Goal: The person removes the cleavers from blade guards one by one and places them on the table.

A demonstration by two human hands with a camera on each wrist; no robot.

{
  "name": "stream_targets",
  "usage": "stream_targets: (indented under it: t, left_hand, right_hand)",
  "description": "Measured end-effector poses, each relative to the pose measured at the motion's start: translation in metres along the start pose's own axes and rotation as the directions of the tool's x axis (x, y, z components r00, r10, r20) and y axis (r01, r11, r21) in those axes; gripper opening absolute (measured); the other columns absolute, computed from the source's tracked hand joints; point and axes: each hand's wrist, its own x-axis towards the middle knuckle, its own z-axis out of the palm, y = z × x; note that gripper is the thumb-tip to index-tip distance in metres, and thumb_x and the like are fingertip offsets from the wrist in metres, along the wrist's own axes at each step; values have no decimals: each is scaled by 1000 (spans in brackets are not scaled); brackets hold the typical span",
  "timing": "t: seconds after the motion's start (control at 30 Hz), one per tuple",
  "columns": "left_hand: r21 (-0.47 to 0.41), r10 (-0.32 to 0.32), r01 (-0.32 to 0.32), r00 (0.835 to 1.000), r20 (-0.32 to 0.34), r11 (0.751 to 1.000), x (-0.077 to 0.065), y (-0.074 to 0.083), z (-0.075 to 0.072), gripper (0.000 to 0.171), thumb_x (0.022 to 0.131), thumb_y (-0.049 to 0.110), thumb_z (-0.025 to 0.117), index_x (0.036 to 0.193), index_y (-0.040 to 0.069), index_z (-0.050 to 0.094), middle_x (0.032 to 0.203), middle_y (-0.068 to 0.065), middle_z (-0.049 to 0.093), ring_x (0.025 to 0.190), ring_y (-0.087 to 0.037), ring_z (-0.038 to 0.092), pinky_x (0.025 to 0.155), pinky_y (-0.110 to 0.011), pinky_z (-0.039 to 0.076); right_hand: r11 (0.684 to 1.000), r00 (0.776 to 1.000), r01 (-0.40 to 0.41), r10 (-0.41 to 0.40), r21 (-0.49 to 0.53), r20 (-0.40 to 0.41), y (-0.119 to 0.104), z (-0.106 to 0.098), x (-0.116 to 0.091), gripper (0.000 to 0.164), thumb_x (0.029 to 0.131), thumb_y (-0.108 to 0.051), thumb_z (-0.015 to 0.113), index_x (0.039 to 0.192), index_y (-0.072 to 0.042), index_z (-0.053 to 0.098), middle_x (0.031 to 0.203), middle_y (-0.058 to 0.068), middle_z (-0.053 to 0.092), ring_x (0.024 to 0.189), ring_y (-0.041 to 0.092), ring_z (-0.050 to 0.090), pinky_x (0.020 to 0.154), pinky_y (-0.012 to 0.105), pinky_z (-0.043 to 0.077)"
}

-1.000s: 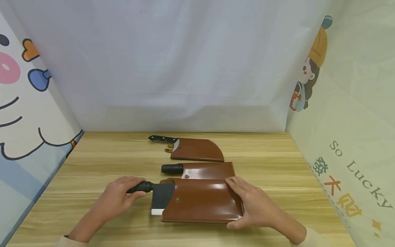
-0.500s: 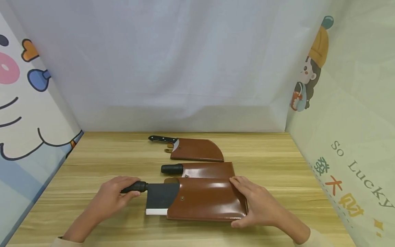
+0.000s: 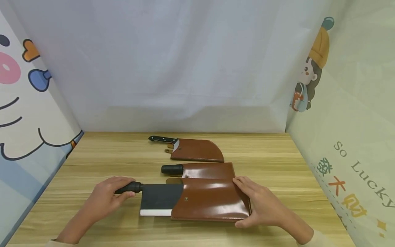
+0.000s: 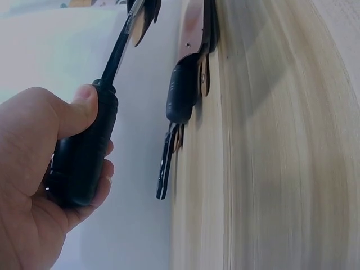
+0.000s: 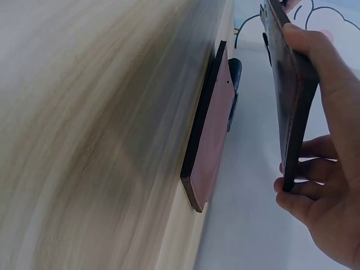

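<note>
My left hand (image 3: 106,195) grips the black handle of a cleaver (image 3: 158,197), fingers wrapped round it in the left wrist view. The blade is dark with a bright lower edge strip; its far part is hidden inside a brown leather sheath (image 3: 213,200). At the sheath's right end, my right hand (image 3: 262,204) holds it between thumb and fingers. In the right wrist view the sheath (image 5: 289,84) is raised above the table. An unfastened strap (image 3: 173,180) sticks out at the sheath's mouth.
Behind lies a second sheathed knife (image 3: 208,169) with a thick black handle, partly covered by the held sheath in the head view. Further back rests a third knife in a curved brown sheath (image 3: 197,149). All are over a wood-grain table (image 3: 262,151) with a white cloth (image 3: 191,68) behind it.
My left hand has drawn the cleaver leftward, and more of its blade shows outside the sheath. My right hand has shifted the sheath slightly right. The two knives behind have stayed put.
</note>
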Motion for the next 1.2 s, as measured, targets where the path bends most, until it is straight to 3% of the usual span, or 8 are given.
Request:
stream_targets:
  t: [0.3,0.7,1.2]
  left_hand:
    - [-1,8,-8,1000,2,1000,-3,-7,-2,39,77,18,89,114,10,78,110,-7,76,97,-30,73,73,-45,60]
    - [-16,-24,25,999,47,1000,-4,-9,-5,36,80,20,87,114,9,78,110,-8,76,99,-31,73,78,-48,59]
    - [-32,-36,38,998,50,999,-25,-6,-2,35,81,17,87,113,8,78,109,-5,76,95,-28,74,75,-44,60]
  right_hand:
    - [999,998,46,-47,-15,-36,10,4,-4,122,60,-72,86,147,5,49,148,20,53,133,39,56,100,52,52]
    - [999,999,33,-34,-24,-40,17,7,-16,122,60,-71,87,149,3,48,148,20,53,131,39,57,98,54,52]
    - [999,999,42,-43,-28,-30,30,4,-35,120,61,-72,86,149,0,49,146,19,55,127,38,60,94,55,54]
